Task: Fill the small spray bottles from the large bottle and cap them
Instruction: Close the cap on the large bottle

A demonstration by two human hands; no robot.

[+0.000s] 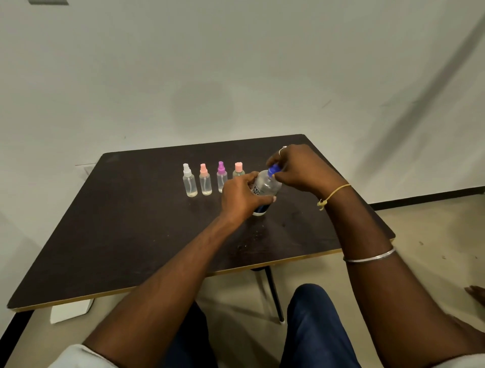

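On table (pixel 136 236): four spray bottles (pixel 205 180), one large bottle (pixel 265 189), two hands gripping.

A dark table (pixel 131 236) with pale edging stands against a plain off-white wall (pixel 236 65) on beige floor (pixel 433 223).

A bare, plain indoor room is shown, more like an empty office or test room than a lived-in home. A blank off-white wall (pixel 236 65) is seen behind, unadorned apart from a small grey fitting (pixel 48 2) cut off at the top edge. Where wall meets floor, a dark skirting strip (pixel 425 200) is fitted. The floor (pixel 433 231) is covered in a smooth beige surface. A dark, worn table (pixel 131 223) with a pale edge band is set on thin metal legs (pixel 274 294). What kind of room exactly cannot be told.
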